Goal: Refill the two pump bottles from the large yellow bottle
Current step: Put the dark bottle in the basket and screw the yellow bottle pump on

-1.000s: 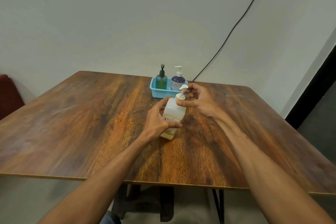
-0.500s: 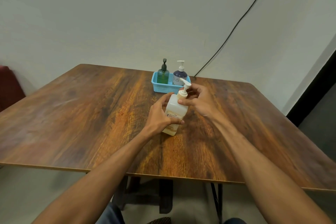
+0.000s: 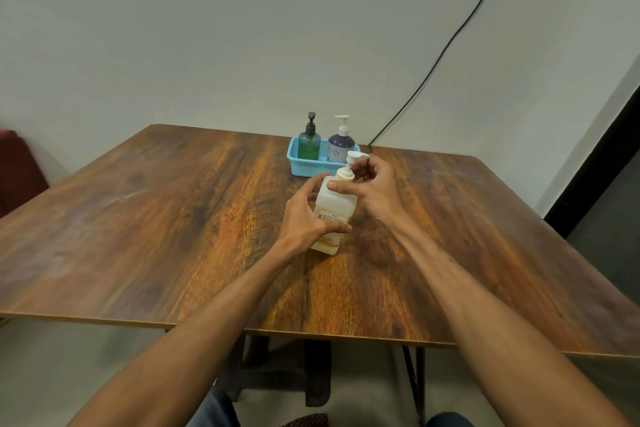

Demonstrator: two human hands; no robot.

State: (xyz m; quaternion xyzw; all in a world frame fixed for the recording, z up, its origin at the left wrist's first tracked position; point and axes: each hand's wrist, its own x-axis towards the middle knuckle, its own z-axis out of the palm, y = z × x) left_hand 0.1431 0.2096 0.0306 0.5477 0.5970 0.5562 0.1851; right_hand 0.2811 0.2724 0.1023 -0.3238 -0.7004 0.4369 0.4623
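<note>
Two grips on yellow bottle: left hand mid-body (right hand, collar)

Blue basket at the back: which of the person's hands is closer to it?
The right hand, gripping the yellow bottle at its pump collar just in front of the blue basket. The left hand holds the bottle's body lower down, nearer the person.

Bottle before basket, on table
</note>
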